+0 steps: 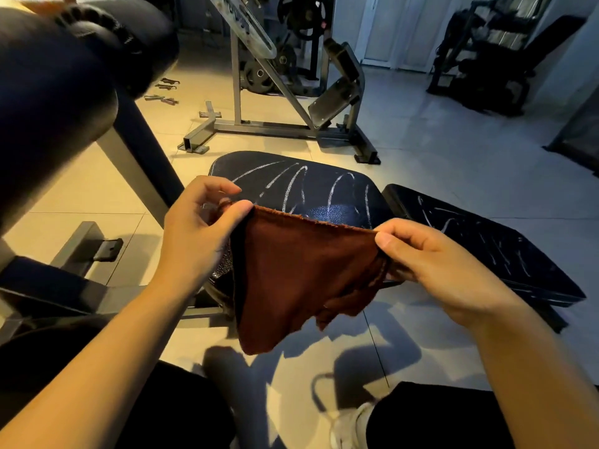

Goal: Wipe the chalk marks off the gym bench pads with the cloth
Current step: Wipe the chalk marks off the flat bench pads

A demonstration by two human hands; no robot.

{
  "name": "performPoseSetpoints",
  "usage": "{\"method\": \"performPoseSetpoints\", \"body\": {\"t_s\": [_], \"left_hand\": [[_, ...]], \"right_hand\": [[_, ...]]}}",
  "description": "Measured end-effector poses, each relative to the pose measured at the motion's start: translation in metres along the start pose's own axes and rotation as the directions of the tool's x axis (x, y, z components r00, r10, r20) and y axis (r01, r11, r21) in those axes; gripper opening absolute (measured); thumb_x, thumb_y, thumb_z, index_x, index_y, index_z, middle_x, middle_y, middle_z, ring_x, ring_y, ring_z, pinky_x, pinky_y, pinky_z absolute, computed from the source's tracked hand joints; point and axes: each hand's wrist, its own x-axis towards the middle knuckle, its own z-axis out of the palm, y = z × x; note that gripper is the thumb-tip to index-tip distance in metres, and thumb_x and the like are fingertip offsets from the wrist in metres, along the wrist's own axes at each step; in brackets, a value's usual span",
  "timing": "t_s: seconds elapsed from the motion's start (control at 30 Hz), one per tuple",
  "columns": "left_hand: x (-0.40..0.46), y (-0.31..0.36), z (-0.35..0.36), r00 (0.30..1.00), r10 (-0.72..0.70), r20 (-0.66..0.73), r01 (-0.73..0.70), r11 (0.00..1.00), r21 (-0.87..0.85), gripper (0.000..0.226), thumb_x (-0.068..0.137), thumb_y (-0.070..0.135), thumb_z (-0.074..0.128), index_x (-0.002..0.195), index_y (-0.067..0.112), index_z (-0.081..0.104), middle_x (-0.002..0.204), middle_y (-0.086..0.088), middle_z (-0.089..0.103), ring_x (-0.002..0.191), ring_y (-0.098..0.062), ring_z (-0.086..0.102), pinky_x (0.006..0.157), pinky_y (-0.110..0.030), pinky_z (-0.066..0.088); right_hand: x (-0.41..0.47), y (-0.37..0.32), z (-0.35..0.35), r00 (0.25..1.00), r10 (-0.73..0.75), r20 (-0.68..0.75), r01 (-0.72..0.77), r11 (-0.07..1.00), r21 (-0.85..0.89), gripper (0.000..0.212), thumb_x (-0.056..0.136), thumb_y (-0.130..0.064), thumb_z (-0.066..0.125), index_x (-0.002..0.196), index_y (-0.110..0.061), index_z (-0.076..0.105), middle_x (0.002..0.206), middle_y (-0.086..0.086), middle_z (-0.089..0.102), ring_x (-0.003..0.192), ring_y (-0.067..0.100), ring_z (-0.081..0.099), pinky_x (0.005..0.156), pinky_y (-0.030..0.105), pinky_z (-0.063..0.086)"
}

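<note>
both hands [197, 228] [431, 254] pinch frayed rust-brown cloth [301, 273] | chalk-streaked pebbled black pads [324, 186] behind

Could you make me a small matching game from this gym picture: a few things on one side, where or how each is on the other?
Things:
1. cloth
2. seat pad
3. back pad
4. shoe

Descriptions:
A. white, on the floor tiles
B. dark, chalk-marked, at the right
C. brown, stretched between both hands
D. dark, looping chalk lines, partly behind the cloth

Pairs: 1-C, 2-D, 3-B, 4-A
</note>
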Motion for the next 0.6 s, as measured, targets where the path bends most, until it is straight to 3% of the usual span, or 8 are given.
{"method": "performPoseSetpoints", "body": {"t_s": [0.07, 0.13, 0.23, 0.37, 0.47, 0.53, 0.6], "left_hand": [[0.005, 0.003, 0.007, 0.999, -0.003, -0.035, 0.004, 1.000, 0.015, 0.019, 0.085, 0.020, 0.071, 0.091, 0.033, 0.059, 0.091, 0.014, 0.060, 0.090, -0.005, 0.059, 0.081, -0.021, 0.049], [0.006, 0.000, 0.019, 0.999, -0.009, -0.035, 0.012, 0.996, 0.088, 0.018, 0.085, 0.019, 0.072, 0.094, 0.028, 0.059, 0.089, 0.016, 0.059, 0.084, 0.004, 0.057, 0.077, -0.014, 0.047], [-0.008, -0.006, 0.048, 0.991, -0.030, 0.131, 0.009, 0.987, 0.159, 0.024, 0.082, 0.012, 0.074, 0.096, 0.025, 0.059, 0.094, 0.005, 0.059, 0.086, 0.000, 0.056, 0.076, -0.023, 0.047], [-0.036, 0.011, 0.066, 0.972, 0.037, 0.233, -0.050, 0.997, 0.050, 0.013, 0.084, 0.034, 0.067, 0.080, 0.024, 0.060, 0.082, 0.005, 0.059, 0.078, -0.009, 0.055, 0.069, -0.019, 0.041], [-0.062, 0.022, 0.066, 0.846, -0.011, 0.533, 0.120, 0.978, -0.171, 0.026, 0.080, 0.048, 0.061, 0.080, 0.022, 0.064, 0.073, -0.003, 0.064, 0.067, -0.012, 0.059, 0.067, -0.028, 0.047], [-0.076, 0.018, 0.071, 0.752, -0.010, 0.659, 0.132, 0.982, -0.137, 0.026, 0.074, 0.047, 0.068, 0.089, 0.024, 0.066, 0.081, 0.002, 0.068, 0.073, -0.010, 0.061, 0.072, -0.029, 0.050], [-0.082, 0.007, 0.076, 0.723, -0.050, 0.689, 0.123, 0.991, -0.056, 0.036, 0.071, 0.043, 0.076, 0.099, 0.024, 0.065, 0.093, 0.005, 0.069, 0.079, -0.010, 0.065, 0.075, -0.029, 0.052]], "right_hand": [[-0.001, -0.003, 0.001, 0.999, 0.054, 0.000, -0.053, 0.988, 0.148, 0.022, 0.099, -0.012, 0.047, 0.095, 0.001, 0.064, 0.078, 0.008, 0.059, 0.074, 0.018, 0.057, 0.074, 0.030, 0.051], [-0.002, -0.009, 0.002, 0.996, 0.084, 0.014, -0.084, 0.955, 0.286, 0.020, 0.097, -0.006, 0.047, 0.102, -0.005, 0.066, 0.077, 0.004, 0.065, 0.070, 0.012, 0.062, 0.065, 0.023, 0.052], [-0.004, -0.019, -0.003, 0.997, 0.073, -0.006, -0.064, 0.903, 0.426, 0.031, 0.095, -0.002, 0.049, 0.116, -0.021, 0.061, 0.080, 0.004, 0.068, 0.068, 0.010, 0.067, 0.057, 0.021, 0.052], [-0.011, -0.029, -0.016, 0.999, 0.021, -0.040, -0.005, 0.933, 0.361, 0.038, 0.097, -0.002, 0.047, 0.121, -0.027, 0.060, 0.077, 0.006, 0.066, 0.071, 0.014, 0.069, 0.057, 0.020, 0.052], [-0.014, -0.034, -0.025, 0.996, 0.012, -0.086, 0.025, 0.908, 0.419, 0.036, 0.097, 0.001, 0.044, 0.116, -0.021, 0.066, 0.075, 0.006, 0.061, 0.069, 0.013, 0.065, 0.057, 0.023, 0.055], [-0.015, -0.037, -0.028, 0.994, -0.003, -0.108, 0.054, 0.879, 0.474, 0.037, 0.095, 0.003, 0.044, 0.112, -0.019, 0.068, 0.075, 0.007, 0.059, 0.066, 0.012, 0.063, 0.061, 0.022, 0.056], [-0.016, -0.039, -0.030, 0.993, -0.020, -0.114, 0.074, 0.865, 0.496, 0.037, 0.095, 0.005, 0.043, 0.110, -0.018, 0.069, 0.073, 0.004, 0.061, 0.064, 0.010, 0.063, 0.060, 0.020, 0.055]]}}
